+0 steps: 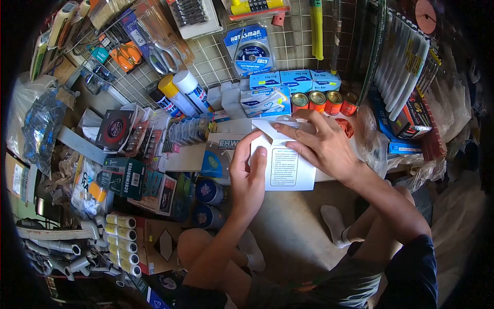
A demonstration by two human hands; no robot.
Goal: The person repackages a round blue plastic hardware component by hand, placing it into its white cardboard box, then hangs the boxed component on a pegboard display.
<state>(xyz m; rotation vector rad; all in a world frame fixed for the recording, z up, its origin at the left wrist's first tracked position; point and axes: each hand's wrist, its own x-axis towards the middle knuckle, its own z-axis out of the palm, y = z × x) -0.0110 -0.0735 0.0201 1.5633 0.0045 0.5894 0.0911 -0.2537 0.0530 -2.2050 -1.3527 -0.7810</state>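
Note:
In the head view, a white cardboard box (pixel 303 177) with a framed block of printed text is held up in front of me. My left hand (pixel 248 162) is closed around its left side, thumb on the printed face. From the right, my right hand (pixel 321 141) reaches over the box's upper end, its fingers and thumb pressed on the white top flap. That flap stands partly raised, and what lies inside the box is hidden. Just behind my hands, several small red cans (pixel 317 102) with gold lids stand in a row.
Blue-and-white boxes (pixel 296 80) stand behind the cans. Spray cans (pixel 193 90) and a dark green screwdriver box (pixel 122 177) are to the left. Tools in packs hang on a wire grid (pixel 216 56). Grey pipe fittings (pixel 77 252) fill the lower left, and plastic-wrapped goods (pixel 432 170) lie at right.

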